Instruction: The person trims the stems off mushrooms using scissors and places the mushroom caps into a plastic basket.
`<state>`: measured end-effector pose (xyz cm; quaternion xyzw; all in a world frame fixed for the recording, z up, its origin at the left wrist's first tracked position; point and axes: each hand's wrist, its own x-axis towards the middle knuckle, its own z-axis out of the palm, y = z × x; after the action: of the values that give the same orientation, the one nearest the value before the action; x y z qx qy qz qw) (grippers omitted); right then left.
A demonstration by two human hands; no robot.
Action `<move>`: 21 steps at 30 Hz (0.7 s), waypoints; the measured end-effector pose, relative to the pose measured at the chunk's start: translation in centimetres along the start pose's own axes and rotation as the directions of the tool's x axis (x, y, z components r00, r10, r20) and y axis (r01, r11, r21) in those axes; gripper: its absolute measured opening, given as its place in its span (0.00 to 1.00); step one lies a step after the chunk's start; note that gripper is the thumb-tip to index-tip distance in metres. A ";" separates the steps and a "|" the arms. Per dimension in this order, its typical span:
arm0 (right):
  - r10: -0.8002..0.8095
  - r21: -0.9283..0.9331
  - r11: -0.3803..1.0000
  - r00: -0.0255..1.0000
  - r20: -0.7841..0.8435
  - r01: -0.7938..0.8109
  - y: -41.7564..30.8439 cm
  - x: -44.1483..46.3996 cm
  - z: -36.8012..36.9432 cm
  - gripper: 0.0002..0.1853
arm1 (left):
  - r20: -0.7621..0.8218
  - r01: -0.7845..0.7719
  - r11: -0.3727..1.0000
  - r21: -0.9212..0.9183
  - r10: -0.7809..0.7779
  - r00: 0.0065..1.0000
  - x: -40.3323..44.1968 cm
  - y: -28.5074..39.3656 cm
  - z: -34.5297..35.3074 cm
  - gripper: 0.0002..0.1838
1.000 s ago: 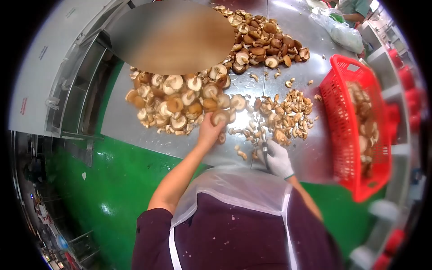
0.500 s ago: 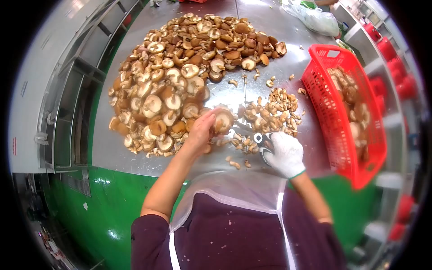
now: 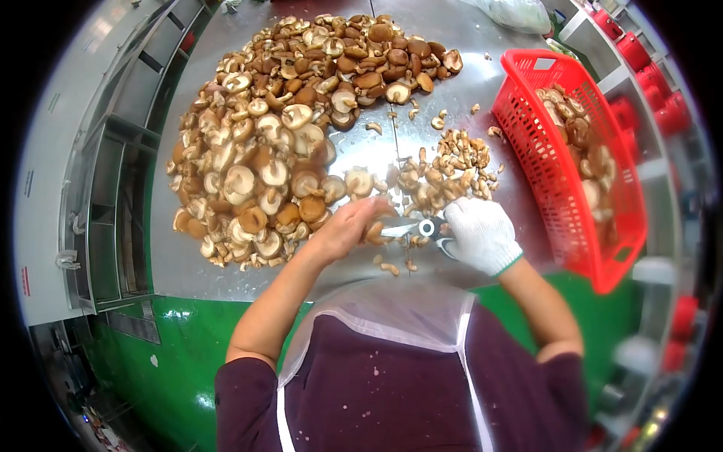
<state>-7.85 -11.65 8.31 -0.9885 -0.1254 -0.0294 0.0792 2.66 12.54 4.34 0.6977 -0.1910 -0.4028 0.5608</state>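
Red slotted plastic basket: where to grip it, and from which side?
Probably the far handle slot and near handle slot of the basket, entered from outside each short end: both openings sit near the top of their ends, while pale and brown mushrooms lie in between.

A pair of scissors with silver metal blades, dark handles and a white ring at the pivot (image 3: 427,227) lies nearly level in the person's white-gloved right hand (image 3: 482,235), its handles inside the grip and its blades pointing left toward the bare left hand (image 3: 354,227). At the left hand's fingertips is a small brown mushroom (image 3: 373,233), partly covered by the fingers and too blurred to show its full shape, just beside the blade tips; whether blade and mushroom touch cannot be told, and both are above the grey metal tabletop (image 3: 316,282).
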 end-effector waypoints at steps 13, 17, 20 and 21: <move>-0.092 -0.093 0.990 0.989 0.116 0.103 0.0 1.8 0.8 0.10 | -0.027 0.188 0.976 -0.106 -0.192 0.981 0.1 -1.1 -1.2 0.39; 0.005 -0.044 0.999 0.992 0.129 0.001 -0.3 2.9 0.1 0.10 | -0.020 0.332 0.857 -0.394 -0.369 0.929 0.2 -3.1 -1.3 0.41; 0.201 0.196 0.955 0.973 0.114 -0.221 0.3 2.4 0.0 0.13 | -0.069 0.232 0.814 -0.532 -0.315 0.947 -0.1 -3.4 -0.7 0.41; 0.295 0.377 0.871 0.949 0.110 -0.314 0.9 1.8 0.9 0.14 | -0.009 0.206 0.753 -0.625 -0.270 0.963 -0.4 -3.3 -0.8 0.33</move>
<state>-5.90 -11.93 7.46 -0.9606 0.0265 0.0332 0.2746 2.40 14.32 1.48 0.5130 0.0698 -0.4762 0.7108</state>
